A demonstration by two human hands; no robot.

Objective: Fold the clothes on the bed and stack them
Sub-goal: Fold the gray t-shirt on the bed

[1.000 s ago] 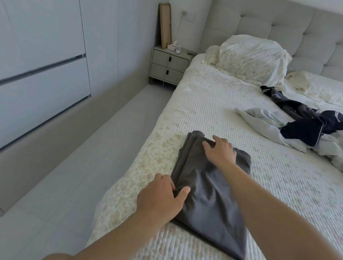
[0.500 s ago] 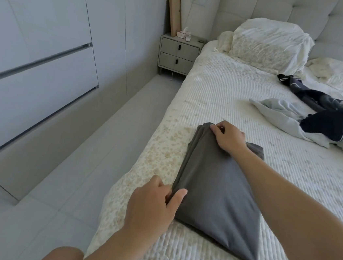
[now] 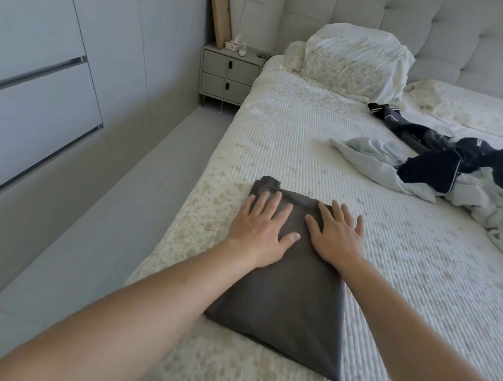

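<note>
head view: your left hand [image 3: 263,227] and right hand [image 3: 337,232] lie flat, fingers spread, pressing the folded grey garment [image 3: 288,287], gripping nothing. it's a smooth, matte wedge near the ribbed white bed [image 3: 311,140] cover's left edge. beyond the garment to its right, crumpled navy and pale clothes [image 3: 451,171]; bare quilt between.

Smooth matt grey cloth garment [image 3: 289,290], ribbed quilted bedspread [image 3: 311,140], tufted fabric headboard [image 3: 447,31], wooden frame [image 3: 219,10]
</note>
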